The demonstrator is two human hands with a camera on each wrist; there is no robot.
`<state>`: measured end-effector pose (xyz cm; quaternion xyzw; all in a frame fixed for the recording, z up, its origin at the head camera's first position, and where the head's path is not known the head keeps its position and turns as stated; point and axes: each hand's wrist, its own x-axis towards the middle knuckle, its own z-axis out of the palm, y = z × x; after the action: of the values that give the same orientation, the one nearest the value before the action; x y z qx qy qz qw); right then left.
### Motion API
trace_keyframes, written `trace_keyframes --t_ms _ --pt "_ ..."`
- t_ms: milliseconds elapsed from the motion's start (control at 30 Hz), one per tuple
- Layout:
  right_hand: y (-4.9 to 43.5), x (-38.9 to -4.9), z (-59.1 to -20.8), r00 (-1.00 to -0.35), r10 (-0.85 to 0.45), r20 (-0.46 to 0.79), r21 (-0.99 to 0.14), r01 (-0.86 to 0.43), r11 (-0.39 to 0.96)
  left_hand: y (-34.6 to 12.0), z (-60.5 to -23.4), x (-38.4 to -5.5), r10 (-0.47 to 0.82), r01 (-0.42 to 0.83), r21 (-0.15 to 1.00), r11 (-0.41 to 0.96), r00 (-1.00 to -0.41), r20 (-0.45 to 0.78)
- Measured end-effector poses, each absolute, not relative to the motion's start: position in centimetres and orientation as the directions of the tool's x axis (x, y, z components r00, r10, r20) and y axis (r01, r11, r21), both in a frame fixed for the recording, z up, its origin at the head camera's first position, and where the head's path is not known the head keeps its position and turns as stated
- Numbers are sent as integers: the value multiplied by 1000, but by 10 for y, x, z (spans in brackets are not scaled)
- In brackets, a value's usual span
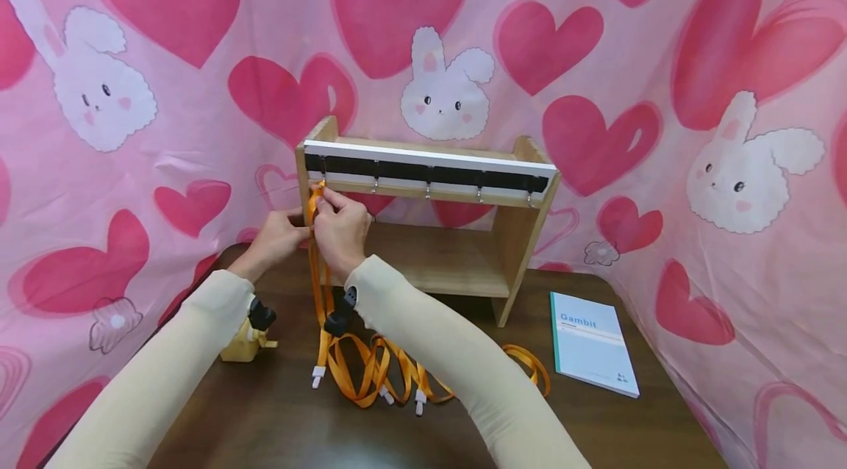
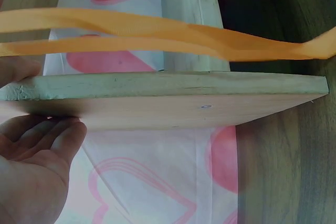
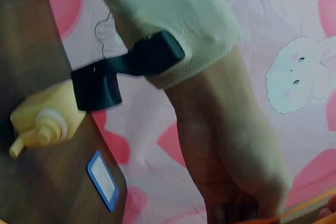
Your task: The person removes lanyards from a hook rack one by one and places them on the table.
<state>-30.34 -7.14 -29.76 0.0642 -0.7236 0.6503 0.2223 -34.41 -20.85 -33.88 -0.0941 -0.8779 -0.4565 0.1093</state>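
Note:
My right hand (image 1: 342,230) pinches the top of an orange lanyard (image 1: 315,263) just below the leftmost hook of a black and white hook rail (image 1: 430,173). The lanyard's two straps hang down to a white clip (image 1: 318,376) at table level. The rail runs along the front of a wooden shelf (image 1: 430,256). My left hand (image 1: 281,234) grips the shelf's left side panel (image 2: 157,103), fingers on its outer face and thumb at the front edge in the left wrist view. Whether the lanyard loop sits on the hook is hidden by fingers.
More orange lanyards (image 1: 360,392) with white clips lie in loops on the dark table before the shelf. A notebook (image 1: 592,344) lies at the right. Left of the shelf are a yellow pump bottle (image 3: 52,116) and a blue-framed card (image 3: 103,181). A patterned curtain surrounds the table.

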Motion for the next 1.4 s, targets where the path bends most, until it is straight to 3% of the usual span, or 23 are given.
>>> trace_keyframes --t_ms 467,600,800,1167,1400 --pt "-55 -297 -295 -885 56 461 -882 -452 131 -208 -338 -343 64 247 797 551 -965 255" --pt "-48 -288 -294 -882 -12 470 -878 -469 93 -208 -339 -344 63 224 822 524 -972 225" --pt "-30 -283 -294 -848 -13 530 -848 -530 6 -208 -336 -343 69 202 817 540 -978 197" --pt "9 -282 -329 -821 -15 570 -821 -571 21 -208 -338 -344 88 213 790 575 -976 199" --pt "15 -265 -361 -827 -115 550 -832 -555 15 -210 -339 -345 94 235 787 571 -971 222"
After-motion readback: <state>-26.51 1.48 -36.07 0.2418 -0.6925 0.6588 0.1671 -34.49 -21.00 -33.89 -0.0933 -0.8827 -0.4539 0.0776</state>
